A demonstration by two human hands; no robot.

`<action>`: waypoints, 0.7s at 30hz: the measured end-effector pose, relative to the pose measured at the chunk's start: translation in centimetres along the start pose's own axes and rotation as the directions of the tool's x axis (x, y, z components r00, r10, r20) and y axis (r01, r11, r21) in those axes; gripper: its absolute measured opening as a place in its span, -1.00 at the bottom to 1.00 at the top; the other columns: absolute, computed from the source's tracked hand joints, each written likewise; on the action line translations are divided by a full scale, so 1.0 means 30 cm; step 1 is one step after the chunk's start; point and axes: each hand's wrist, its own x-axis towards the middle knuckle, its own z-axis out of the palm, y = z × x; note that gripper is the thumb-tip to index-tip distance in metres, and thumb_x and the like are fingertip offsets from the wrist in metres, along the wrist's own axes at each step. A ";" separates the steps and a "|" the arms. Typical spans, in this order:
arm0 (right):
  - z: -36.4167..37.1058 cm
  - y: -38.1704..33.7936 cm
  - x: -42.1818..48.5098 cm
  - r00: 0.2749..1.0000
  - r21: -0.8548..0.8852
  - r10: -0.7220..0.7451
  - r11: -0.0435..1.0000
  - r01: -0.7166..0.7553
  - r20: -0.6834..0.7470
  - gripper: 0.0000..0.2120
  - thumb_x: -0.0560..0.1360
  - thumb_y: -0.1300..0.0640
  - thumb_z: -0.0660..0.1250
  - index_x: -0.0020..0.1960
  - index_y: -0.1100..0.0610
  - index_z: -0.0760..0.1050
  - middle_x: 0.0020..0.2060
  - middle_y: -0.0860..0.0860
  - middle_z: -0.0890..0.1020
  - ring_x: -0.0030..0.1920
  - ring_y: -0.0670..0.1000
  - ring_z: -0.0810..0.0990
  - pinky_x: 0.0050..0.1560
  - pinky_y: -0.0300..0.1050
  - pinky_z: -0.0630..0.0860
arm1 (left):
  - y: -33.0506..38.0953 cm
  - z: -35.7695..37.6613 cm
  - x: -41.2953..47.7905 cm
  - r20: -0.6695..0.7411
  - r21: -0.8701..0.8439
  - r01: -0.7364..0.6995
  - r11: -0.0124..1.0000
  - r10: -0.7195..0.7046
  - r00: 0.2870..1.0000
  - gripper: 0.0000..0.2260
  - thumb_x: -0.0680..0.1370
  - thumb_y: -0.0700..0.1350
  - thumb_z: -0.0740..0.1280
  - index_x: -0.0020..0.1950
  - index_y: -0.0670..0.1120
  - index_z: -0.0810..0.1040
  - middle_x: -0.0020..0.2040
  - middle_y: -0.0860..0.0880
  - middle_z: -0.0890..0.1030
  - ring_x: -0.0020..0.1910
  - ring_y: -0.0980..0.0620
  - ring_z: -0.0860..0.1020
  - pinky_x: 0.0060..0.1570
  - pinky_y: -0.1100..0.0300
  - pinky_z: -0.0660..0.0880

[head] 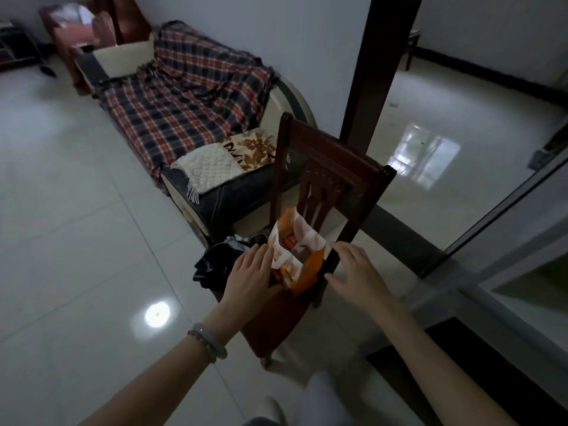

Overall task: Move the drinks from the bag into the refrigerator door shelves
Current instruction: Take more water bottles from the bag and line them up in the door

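Observation:
An orange and white paper bag (307,265) stands open on the seat of a dark wooden chair (332,179). Inside the bag's mouth something reddish (290,242) shows, too dim to name. My left hand (250,276) lies flat against the bag's left side, fingers together, with a bead bracelet on the wrist. My right hand (356,272) hovers just right of the bag near the chair's back post, fingers spread, holding nothing. No refrigerator is recognisable in this view.
A dark crumpled cloth (215,259) lies on the chair seat left of the bag. Behind the chair stands a sofa with a plaid blanket (190,96) and cushions. A dark wooden pillar (378,66) rises behind. A glass panel edge (507,198) runs at right.

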 end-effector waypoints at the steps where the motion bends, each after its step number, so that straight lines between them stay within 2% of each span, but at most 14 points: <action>1: 0.014 0.012 0.034 1.000 0.007 0.006 1.000 -0.006 0.009 -0.42 0.46 0.09 0.36 0.41 0.08 0.22 0.35 0.02 0.34 0.37 -0.03 0.23 0.24 -0.26 0.16 | -0.016 0.014 0.030 0.016 -0.006 0.009 1.000 -0.009 1.000 -0.27 0.54 0.22 0.17 0.54 -0.12 -0.04 0.55 -0.11 0.05 0.53 -0.07 -0.03 0.47 0.05 -0.07; 4: 0.051 0.064 0.143 0.999 0.010 0.006 1.000 -0.006 0.033 -0.44 0.45 0.09 0.37 0.39 0.08 0.24 0.33 0.02 0.36 0.34 -0.04 0.25 0.23 -0.29 0.15 | -0.054 0.046 0.131 0.020 -0.068 0.020 0.997 -0.019 1.000 -0.34 0.55 0.17 0.19 0.53 -0.13 0.08 0.52 -0.12 0.17 0.52 -0.08 0.08 0.46 0.01 0.01; 8: 0.090 0.150 0.304 0.997 0.042 0.025 0.999 -0.028 0.070 -0.44 0.47 0.11 0.35 0.40 0.10 0.22 0.35 0.04 0.34 0.36 -0.02 0.23 0.23 -0.28 0.14 | -0.102 0.098 0.317 -0.072 -0.038 -0.038 0.999 0.036 0.997 -0.48 0.51 0.07 0.29 0.38 -0.19 0.39 0.34 -0.16 0.48 0.37 -0.15 0.39 0.35 -0.04 0.28; 12: 0.129 0.253 0.483 0.996 0.070 0.018 0.997 -0.024 0.086 -0.40 0.43 0.18 0.40 0.39 0.22 0.24 0.32 0.14 0.39 0.35 0.09 0.30 0.24 -0.22 0.19 | -0.108 0.165 0.579 -0.011 -0.058 -0.139 0.989 0.138 0.990 -0.46 0.45 0.04 0.42 0.33 -0.20 0.43 0.30 -0.16 0.51 0.33 -0.16 0.43 0.30 -0.06 0.34; 14: 0.158 0.302 0.554 0.994 0.086 0.025 0.996 -0.035 0.107 -0.41 0.41 0.19 0.42 0.37 0.25 0.28 0.28 0.17 0.42 0.33 0.12 0.34 0.22 -0.19 0.25 | -0.101 0.232 0.713 0.059 -0.029 -0.234 0.972 0.235 0.970 -0.48 0.41 0.00 0.45 0.29 -0.20 0.47 0.26 -0.16 0.54 0.29 -0.15 0.47 0.27 -0.06 0.38; 17: 0.214 0.384 0.643 0.987 0.106 0.039 0.993 -0.055 0.153 -0.40 0.40 0.18 0.43 0.36 0.24 0.29 0.27 0.17 0.44 0.32 0.12 0.35 0.23 -0.08 0.36 | -0.087 0.360 0.879 0.247 -0.019 -0.312 0.950 0.307 0.919 -0.52 0.50 -0.09 0.34 0.39 -0.19 0.36 0.37 -0.15 0.44 0.39 -0.14 0.35 0.39 -0.06 0.20; 19: 0.254 0.439 0.694 0.982 0.114 0.036 0.992 -0.058 0.188 -0.40 0.40 0.17 0.42 0.36 0.23 0.29 0.26 0.17 0.44 0.31 0.13 0.36 0.25 -0.02 0.38 | -0.092 0.476 0.956 0.394 -0.048 -0.305 0.951 0.298 0.869 -0.54 0.55 -0.11 0.22 0.45 -0.15 0.26 0.43 -0.12 0.34 0.43 -0.11 0.25 0.41 -0.01 0.13; 21: 0.293 0.483 0.739 0.976 0.122 0.020 0.991 -0.047 0.216 -0.41 0.40 0.18 0.42 0.36 0.23 0.30 0.25 0.18 0.45 0.29 0.14 0.38 0.26 0.00 0.39 | -0.097 0.579 0.995 0.497 -0.085 -0.292 0.953 0.294 0.816 -0.52 0.56 -0.05 0.22 0.46 -0.11 0.25 0.44 -0.09 0.31 0.41 -0.09 0.25 0.38 0.02 0.17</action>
